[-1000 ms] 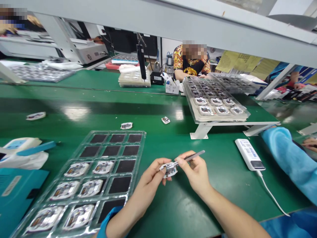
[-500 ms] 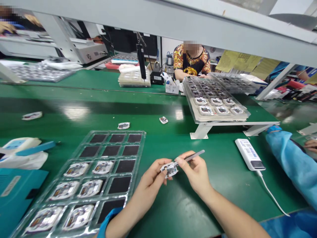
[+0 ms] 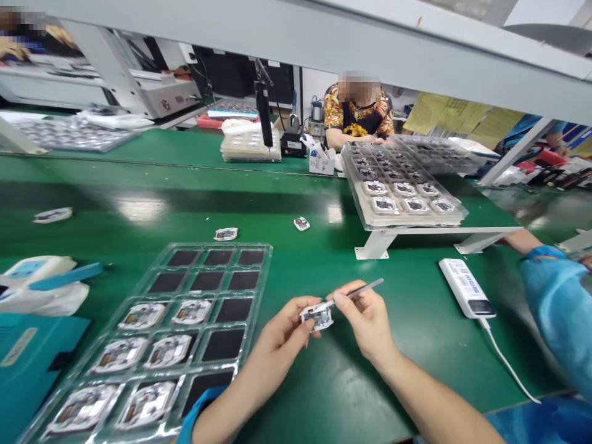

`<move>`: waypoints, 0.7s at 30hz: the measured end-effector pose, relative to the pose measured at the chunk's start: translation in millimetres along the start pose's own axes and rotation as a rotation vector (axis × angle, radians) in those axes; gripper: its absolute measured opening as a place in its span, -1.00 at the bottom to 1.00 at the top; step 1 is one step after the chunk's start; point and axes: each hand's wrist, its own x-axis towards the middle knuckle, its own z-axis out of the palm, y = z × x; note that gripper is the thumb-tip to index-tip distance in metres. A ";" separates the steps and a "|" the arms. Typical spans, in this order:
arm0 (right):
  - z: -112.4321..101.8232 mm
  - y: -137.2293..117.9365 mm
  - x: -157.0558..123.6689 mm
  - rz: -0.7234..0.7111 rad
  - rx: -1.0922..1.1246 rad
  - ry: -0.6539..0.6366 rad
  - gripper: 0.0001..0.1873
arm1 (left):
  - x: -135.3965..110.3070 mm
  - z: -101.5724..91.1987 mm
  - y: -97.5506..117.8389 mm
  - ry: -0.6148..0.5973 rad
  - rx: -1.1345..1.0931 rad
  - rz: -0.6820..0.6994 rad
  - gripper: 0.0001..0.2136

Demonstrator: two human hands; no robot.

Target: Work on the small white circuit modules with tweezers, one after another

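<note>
My left hand pinches a small white-wrapped electronic module between thumb and fingers. My right hand grips a slim metal pick, and its tip meets the module's upper edge. Both hands are close together above the green bench mat. To the left of my left hand lies a clear plastic tray with black pads in its cells. Similar modules fill its nearest cells, and the far cells show only black pads.
A white power bank with a cable lies to my right. A co-worker's blue sleeve enters at the right edge. A raised tray of modules stands on a white stand ahead. Several loose modules lie on the mat. A teal box sits at the left.
The co-worker's blue sleeve has drawn to the right, baring more forearm. My hands stay almost in place, and the module has turned slightly between them.
</note>
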 end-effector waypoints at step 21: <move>-0.1 0.8 -0.1 0.024 0.037 -0.032 -0.73 | 1.9 -5.6 2.3 -0.032 0.051 0.031 -0.76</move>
